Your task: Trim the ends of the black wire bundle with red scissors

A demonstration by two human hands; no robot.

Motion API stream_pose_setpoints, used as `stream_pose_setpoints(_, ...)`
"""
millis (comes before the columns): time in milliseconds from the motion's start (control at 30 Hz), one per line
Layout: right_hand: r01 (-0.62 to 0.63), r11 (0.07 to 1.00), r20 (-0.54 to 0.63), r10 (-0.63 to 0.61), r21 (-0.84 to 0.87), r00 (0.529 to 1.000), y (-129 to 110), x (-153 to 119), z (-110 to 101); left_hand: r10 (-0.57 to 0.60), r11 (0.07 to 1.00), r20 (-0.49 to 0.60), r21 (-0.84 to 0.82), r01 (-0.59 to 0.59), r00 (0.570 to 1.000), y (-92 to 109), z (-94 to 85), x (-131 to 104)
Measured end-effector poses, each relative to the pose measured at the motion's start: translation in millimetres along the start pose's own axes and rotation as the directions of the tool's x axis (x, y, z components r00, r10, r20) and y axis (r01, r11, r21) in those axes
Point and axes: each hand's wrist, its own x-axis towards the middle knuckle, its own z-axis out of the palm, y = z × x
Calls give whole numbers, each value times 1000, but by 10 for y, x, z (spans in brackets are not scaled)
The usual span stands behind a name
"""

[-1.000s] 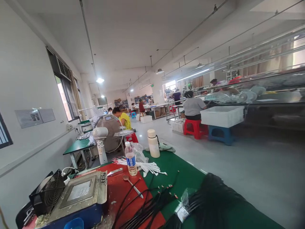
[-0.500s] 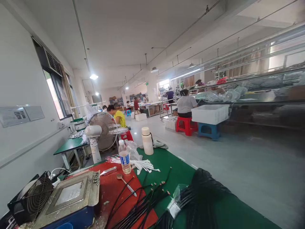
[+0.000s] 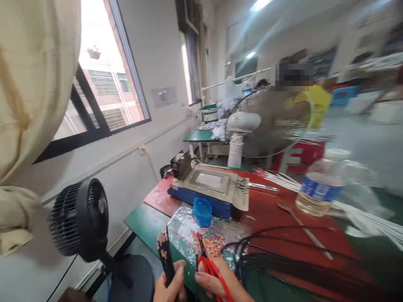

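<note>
Here's the green worktop (image 3: 143, 221), its left corner jutting out, a red mat (image 3: 264, 214) covering much of it. Towards the far edge sits the blue-sided machine (image 3: 201, 197); loose black cables (image 3: 267, 266) sweep away along the right. The bottle (image 3: 321, 186) stands right of the machine, blurred, and the blue tub (image 3: 203, 220) is just in front of that machine.

Down to the hands! The left hand (image 3: 173, 283) closes round the cable bundle (image 3: 166, 258), thumb across it, cut ends up, over the worktop's near-left edge. The right hand (image 3: 217, 279) has fingers curled round the red-handled scissors (image 3: 209, 268), tips towards the far edge, by the scraps (image 3: 215, 245). Whether the blades are parted, I can't tell.

So, bundle gripped, scissors ready in hand, but the two apart: it looks like handling between cuts. Any snip calls for a steady bundle, the chosen end singled out and fingers clear of the blades.
</note>
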Motion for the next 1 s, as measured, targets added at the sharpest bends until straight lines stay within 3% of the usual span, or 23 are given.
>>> stream_pose_setpoints(67,-19,1000,17,19,-12,1000,21,-4,-4,-39,999,173,-17,43,984,0,7,51)
stream_pose_setpoints(133,-6,1000,76,8,-28,997,23,-20,5,-41,999,244,-16,46,969,10,35,61)
stream_pose_setpoints(300,87,996,226,-79,-25,971,77,8,25,-5,1000,212,9,4,977,29,119,63)
stream_pose_setpoints(400,44,992,89,-33,-118,995,111,54,-59,15,998,144,-67,-5,990,50,139,63)
stream_pose_setpoints(467,6,997,8,-5,-83,1000,78,71,-129,50,990,175,-136,-26,983,72,138,51)
stream_pose_setpoints(567,-31,998,35,29,59,999,-53,52,-174,42,994,303,-105,-10,952,98,130,22)
stream_pose_setpoints(733,-53,994,60,47,100,997,-235,-44,-98,-19,1000,431,5,19,902,79,120,10)
stream_pose_setpoints(900,18,1000,10,-18,-7,1000,-160,-43,-107,-80,995,493,97,37,866,58,126,-12)
stream_pose_setpoints(1000,24,995,-56,-30,-101,998,-46,7,-144,-62,995,474,101,16,878,58,150,-37)
